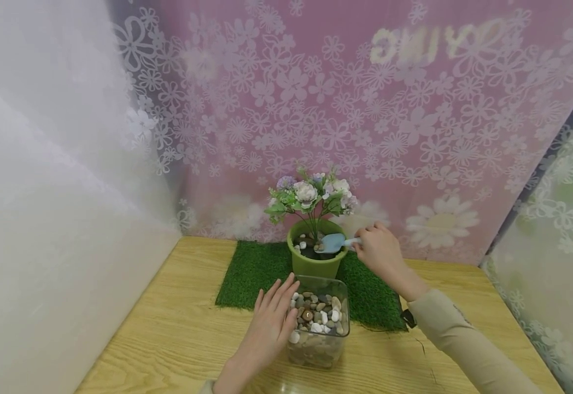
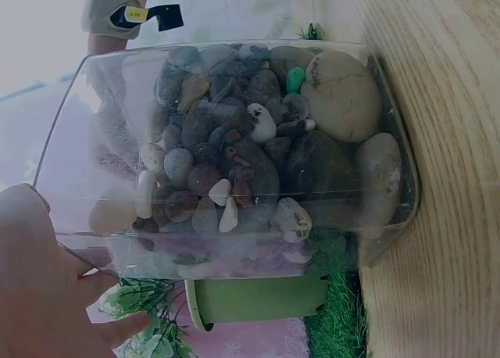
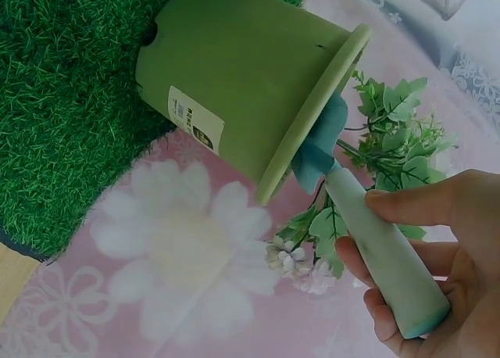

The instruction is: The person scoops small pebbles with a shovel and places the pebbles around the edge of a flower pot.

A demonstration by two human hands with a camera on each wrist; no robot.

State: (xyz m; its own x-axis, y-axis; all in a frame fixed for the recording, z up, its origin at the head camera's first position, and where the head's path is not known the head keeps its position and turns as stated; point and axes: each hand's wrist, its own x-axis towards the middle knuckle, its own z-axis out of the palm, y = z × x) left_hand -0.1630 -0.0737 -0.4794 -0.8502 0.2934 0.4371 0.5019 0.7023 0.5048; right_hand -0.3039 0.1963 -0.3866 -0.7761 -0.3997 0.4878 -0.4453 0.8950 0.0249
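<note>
Trowel (image 1: 333,242) blade reaches inside the green flowerpot (image 1: 316,267), its handle (image 3: 383,252) mostly hidden in head view by the gripping right hand (image 1: 382,253); left hand (image 1: 269,326), fingers extended, touches the clear pebble container (image 1: 318,351).

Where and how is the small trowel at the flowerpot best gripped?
Likely by the pale handle, coming from the person's right, as the right hand does: the straight, narrow handle juts out beyond the green pot on that side, while the broad blade reaches inside.
</note>
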